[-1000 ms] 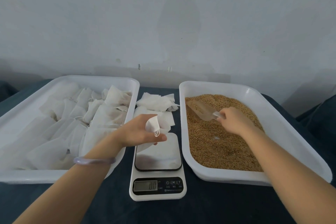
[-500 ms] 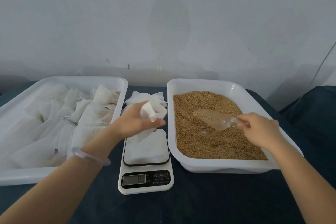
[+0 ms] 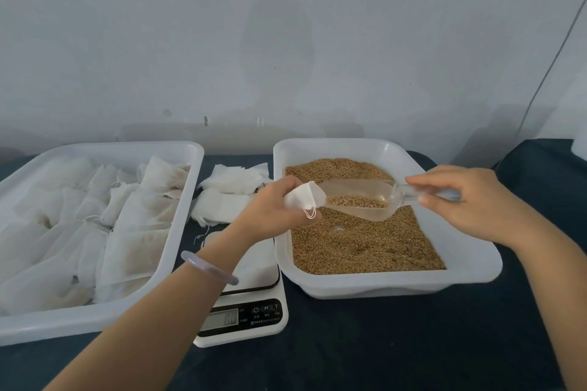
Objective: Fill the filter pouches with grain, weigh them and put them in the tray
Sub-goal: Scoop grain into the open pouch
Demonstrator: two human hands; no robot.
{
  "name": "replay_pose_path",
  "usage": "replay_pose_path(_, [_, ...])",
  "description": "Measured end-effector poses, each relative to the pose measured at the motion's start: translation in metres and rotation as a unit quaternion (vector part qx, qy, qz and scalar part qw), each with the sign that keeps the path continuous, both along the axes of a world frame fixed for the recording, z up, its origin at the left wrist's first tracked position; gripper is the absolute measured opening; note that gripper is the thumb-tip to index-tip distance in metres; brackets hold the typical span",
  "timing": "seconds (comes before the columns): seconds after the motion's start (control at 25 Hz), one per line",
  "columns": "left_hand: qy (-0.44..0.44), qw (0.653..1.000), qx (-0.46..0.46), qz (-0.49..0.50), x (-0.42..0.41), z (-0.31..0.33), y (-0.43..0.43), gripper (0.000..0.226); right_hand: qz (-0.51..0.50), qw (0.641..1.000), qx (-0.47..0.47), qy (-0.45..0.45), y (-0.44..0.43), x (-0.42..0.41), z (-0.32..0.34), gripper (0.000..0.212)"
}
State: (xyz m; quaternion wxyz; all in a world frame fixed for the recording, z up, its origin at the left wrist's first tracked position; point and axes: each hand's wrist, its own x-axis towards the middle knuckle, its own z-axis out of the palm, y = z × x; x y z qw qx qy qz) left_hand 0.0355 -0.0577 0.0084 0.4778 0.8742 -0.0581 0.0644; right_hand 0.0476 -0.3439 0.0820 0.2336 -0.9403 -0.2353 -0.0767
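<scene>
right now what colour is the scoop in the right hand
Clear, see-through plastic scoop; the head view shows it best.

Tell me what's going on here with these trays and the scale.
A person is filling filter pouches with grain. The left hand pinches a small white pouch above the grain tray. The right hand holds a clear scoop with some grain in it, its tip at the pouch. The scale sits between the two trays. The left tray holds many stacked pouches, and spare pouches lie behind the scale.
</scene>
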Motion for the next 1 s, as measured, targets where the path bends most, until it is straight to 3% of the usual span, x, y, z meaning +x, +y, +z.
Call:
replay_pose_path(0.28, [0.021, 0.996, 0.022, -0.082, -0.001, 0.005, 0.001, 0.024, 0.007, 0.995, -0.079, -0.056, 0.003, 0.005, 0.014, 0.028])
replay_pose_path(0.4, [0.03, 0.996, 0.048, -0.07, 0.003, 0.008, -0.003, 0.02, 0.019, 0.995, -0.084, -0.044, 0.001, 0.008, 0.018, 0.028])
replay_pose_path(0.68, [-0.017, 0.99, 0.135, -0.036, 0.011, 0.007, -0.034, 0.036, 0.03, 0.991, -0.126, -0.033, -0.004, 0.015, 0.022, 0.029])
replay_pose_path(1.0, [0.034, 0.988, 0.004, -0.15, 0.01, 0.007, -0.025, 0.036, -0.002, 0.998, -0.063, 0.008, -0.026, 0.018, 0.009, 0.029])
